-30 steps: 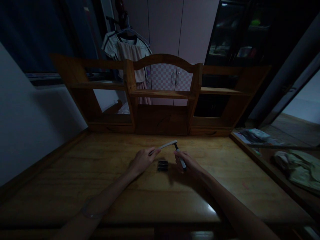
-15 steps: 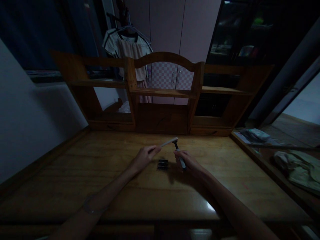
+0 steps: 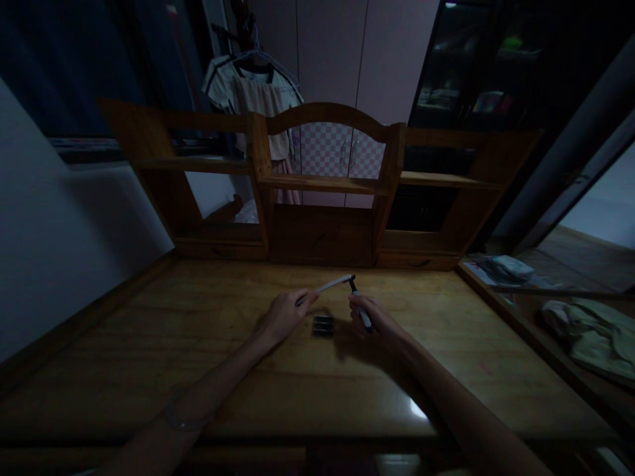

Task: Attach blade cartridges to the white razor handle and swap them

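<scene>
My left hand is closed around a slim pale toothbrush, whose far end points up and to the right. My right hand grips a razor with a grey and black handle, its dark head uppermost. The brush's tip meets the razor's head above the desk; low light hides the bristles and blade. Between and below my hands, a small dark tray of what look like razor cartridges lies on the desktop.
The wooden desk has a shelf unit along its back edge. Clothes on hangers hang behind it. To the right, a lower surface carries a pale green cloth bag and a plastic-wrapped item.
The razor's head has shifted slightly right and tilted against the brush. The toothbrush tip has moved a little right and down. The dark tray stays put.
</scene>
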`<state>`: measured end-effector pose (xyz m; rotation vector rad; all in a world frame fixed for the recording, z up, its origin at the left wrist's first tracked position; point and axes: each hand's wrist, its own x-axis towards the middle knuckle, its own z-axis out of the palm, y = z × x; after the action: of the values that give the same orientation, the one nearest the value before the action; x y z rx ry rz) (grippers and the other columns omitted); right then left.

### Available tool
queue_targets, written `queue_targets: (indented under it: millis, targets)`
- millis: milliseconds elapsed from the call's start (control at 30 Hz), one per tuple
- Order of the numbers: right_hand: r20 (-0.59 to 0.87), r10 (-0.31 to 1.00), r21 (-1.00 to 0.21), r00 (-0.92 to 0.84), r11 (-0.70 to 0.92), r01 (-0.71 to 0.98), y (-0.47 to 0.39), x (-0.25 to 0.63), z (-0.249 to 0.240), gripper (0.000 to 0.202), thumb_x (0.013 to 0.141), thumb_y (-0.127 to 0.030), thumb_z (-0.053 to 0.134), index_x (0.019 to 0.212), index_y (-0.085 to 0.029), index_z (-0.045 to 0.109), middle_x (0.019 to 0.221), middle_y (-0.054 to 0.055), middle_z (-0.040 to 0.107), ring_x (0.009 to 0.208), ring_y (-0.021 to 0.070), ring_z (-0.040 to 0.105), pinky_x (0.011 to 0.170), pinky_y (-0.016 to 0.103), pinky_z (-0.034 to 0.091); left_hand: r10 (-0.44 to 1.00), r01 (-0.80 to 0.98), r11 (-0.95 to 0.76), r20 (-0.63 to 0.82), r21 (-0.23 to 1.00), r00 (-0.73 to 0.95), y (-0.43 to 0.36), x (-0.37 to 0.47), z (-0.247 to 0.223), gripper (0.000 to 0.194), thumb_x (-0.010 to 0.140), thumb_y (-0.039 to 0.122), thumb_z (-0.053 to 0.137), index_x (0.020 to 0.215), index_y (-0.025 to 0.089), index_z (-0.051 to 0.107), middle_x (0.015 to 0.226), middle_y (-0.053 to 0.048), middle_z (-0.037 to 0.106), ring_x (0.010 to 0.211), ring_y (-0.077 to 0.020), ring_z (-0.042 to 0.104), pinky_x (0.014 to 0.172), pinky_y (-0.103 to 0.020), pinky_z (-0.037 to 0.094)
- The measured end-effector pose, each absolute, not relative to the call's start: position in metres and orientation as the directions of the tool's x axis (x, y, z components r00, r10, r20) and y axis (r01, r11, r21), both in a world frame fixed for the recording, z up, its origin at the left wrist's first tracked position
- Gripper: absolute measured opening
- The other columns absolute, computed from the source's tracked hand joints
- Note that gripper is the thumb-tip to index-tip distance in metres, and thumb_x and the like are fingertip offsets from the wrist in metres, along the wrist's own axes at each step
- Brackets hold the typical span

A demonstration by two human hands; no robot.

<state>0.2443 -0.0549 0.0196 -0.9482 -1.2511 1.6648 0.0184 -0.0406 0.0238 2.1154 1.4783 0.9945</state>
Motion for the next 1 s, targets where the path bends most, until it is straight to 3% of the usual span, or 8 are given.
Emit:
queue_targets:
  millis: [233, 433, 667, 833, 1000]
  targets:
    - [-0.111, 0.906, -0.96, -0.409, -0.204, -0.192, -0.058, 0.243, 0.023, 0.035, 0.08, -0.048, 0.058, 0.064, -0.021, 0.043, 0.045, -0.006, 0.038, 0.033, 0.0076, 0.035, 0.033, 0.023, 0.032, 0.919, 0.636, -0.373, 0.365, 0.676, 0.151, -0.03, 0.008, 0.019, 0.049, 0.089, 0.052, 0.038, 0.075, 0.014, 0.064, 0.062, 0.0, 0.056, 0.058, -0.0121, 0.047, 0.055, -0.022, 0.031]
    - [-0.099, 0.892, -0.953, -0.44, -0.212, -0.215, -0.058, 0.243, 0.024, 0.034, 0.081, -0.048, 0.056, 0.063, -0.021, 0.044, 0.044, -0.007, 0.039, 0.033, 0.0077, 0.034, 0.034, 0.023, 0.033, 0.895, 0.596, -0.444, 0.365, 0.669, 0.256, -0.036, 0.012, 0.024, 0.044, 0.089, 0.051, 0.041, 0.079, 0.015, 0.064, 0.064, 0.001, 0.057, 0.06, -0.0124, 0.049, 0.056, -0.022, 0.031]
    - [-0.086, 0.889, -0.939, -0.45, -0.223, -0.261, -0.06, 0.243, 0.026, 0.034, 0.082, -0.048, 0.054, 0.063, -0.022, 0.041, 0.039, -0.009, 0.032, 0.031, 0.0077, 0.027, 0.034, 0.023, 0.03, 0.922, 0.653, -0.378, 0.334, 0.656, 0.198, -0.028, 0.008, 0.017, 0.048, 0.089, 0.052, 0.038, 0.077, 0.015, 0.065, 0.064, 0.0, 0.058, 0.059, -0.0135, 0.05, 0.058, -0.023, 0.032]
    - [-0.058, 0.941, -0.974, -0.333, -0.126, -0.186, -0.057, 0.245, 0.025, 0.035, 0.078, -0.046, 0.061, 0.064, -0.021, 0.042, 0.043, -0.009, 0.035, 0.034, 0.0073, 0.029, 0.035, 0.022, 0.029, 0.907, 0.632, -0.41, 0.367, 0.657, 0.207, -0.031, 0.009, 0.019, 0.046, 0.091, 0.05, 0.038, 0.078, 0.014, 0.065, 0.065, 0.0, 0.058, 0.059, -0.0124, 0.049, 0.057, -0.022, 0.031]
    - [0.005, 0.985, -0.999, -0.171, -0.004, -0.05, -0.049, 0.247, 0.016, 0.041, 0.079, -0.056, 0.056, 0.066, -0.021, 0.04, 0.05, -0.008, 0.032, 0.038, 0.0073, 0.028, 0.036, 0.021, 0.023, 0.904, 0.636, -0.423, 0.354, 0.645, 0.241, -0.036, 0.012, 0.022, 0.044, 0.091, 0.049, 0.039, 0.08, 0.016, 0.065, 0.066, 0.001, 0.059, 0.06, -0.0121, 0.049, 0.057, -0.022, 0.031]
